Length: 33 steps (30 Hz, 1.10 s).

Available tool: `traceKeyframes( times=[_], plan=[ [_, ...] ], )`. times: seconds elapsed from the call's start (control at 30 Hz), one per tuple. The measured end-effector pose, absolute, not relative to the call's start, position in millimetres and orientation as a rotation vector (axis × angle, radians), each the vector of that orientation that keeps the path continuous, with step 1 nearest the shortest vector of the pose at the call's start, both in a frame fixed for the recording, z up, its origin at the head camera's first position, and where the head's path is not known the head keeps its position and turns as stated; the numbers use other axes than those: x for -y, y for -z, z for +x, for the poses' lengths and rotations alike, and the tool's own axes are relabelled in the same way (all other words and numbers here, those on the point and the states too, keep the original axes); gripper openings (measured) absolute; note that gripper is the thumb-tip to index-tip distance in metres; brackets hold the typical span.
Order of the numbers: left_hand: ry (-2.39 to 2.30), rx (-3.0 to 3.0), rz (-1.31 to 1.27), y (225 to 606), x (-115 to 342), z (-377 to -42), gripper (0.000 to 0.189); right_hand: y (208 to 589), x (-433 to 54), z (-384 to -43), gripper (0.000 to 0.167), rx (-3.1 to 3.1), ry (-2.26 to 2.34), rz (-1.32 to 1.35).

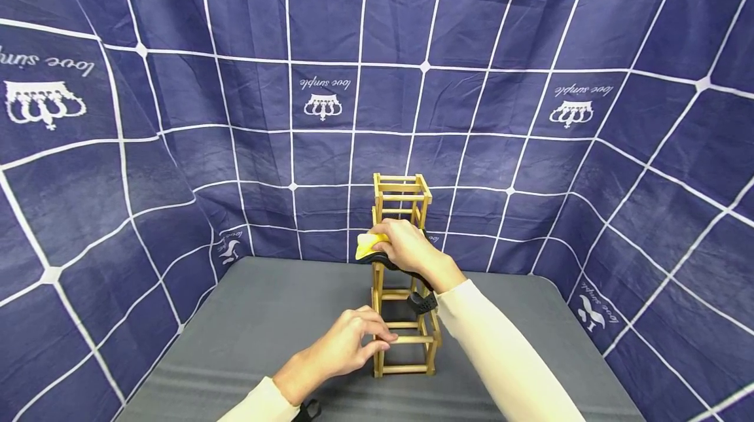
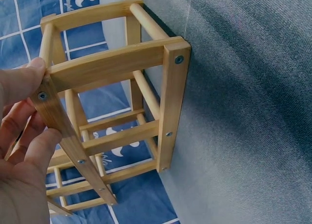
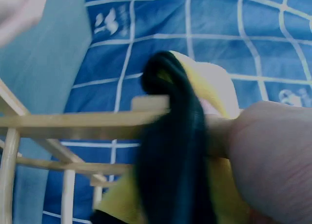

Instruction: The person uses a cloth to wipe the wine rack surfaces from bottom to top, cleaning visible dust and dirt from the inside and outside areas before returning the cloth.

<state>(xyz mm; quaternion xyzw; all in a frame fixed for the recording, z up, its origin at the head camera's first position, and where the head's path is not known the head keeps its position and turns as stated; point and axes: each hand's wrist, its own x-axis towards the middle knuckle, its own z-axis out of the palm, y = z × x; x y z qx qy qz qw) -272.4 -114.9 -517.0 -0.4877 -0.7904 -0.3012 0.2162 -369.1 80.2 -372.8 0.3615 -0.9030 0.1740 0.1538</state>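
Note:
A tiered light-wood rack (image 1: 406,368) of slats and round rods stands on the grey surface, its stepped frame rising toward the back. My left hand (image 1: 353,343) holds the rack's near left corner; in the left wrist view its thumb lies at the top rail and its fingers (image 2: 41,148) are bent against the corner post (image 2: 68,131). Higher up, my right hand (image 1: 409,248) grips a yellow and black cloth (image 1: 368,245). Seen from the right wrist, the cloth (image 3: 170,160) is folded over a wooden rail (image 3: 83,124); part of the fingers is hidden behind it.
A grey cloth-covered surface (image 1: 271,317) spreads around the rack. Behind it and at both sides hangs a blue curtain (image 1: 253,95) with white grid lines and printed motifs. A dark strap (image 1: 309,409) shows at the left wrist and a dark device (image 1: 421,303) below the right wrist.

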Motion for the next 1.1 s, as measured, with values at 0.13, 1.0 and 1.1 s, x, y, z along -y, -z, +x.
traceKeyframes(
  times=[0.13,1.0,1.1],
  plan=[
    [0.823,2.203,-1.342,515,117,-273,0.016,369,-87,-357,0.026,2.546,-0.485,1.142],
    [0.826,2.225,-1.332,516,115,-267,0.019,383,-74,-389,0.032,2.247,-0.470,0.827],
    [0.828,2.222,-1.324,517,115,-267,0.020,387,-73,-389,0.029,2.331,-0.474,0.828]
  ],
)
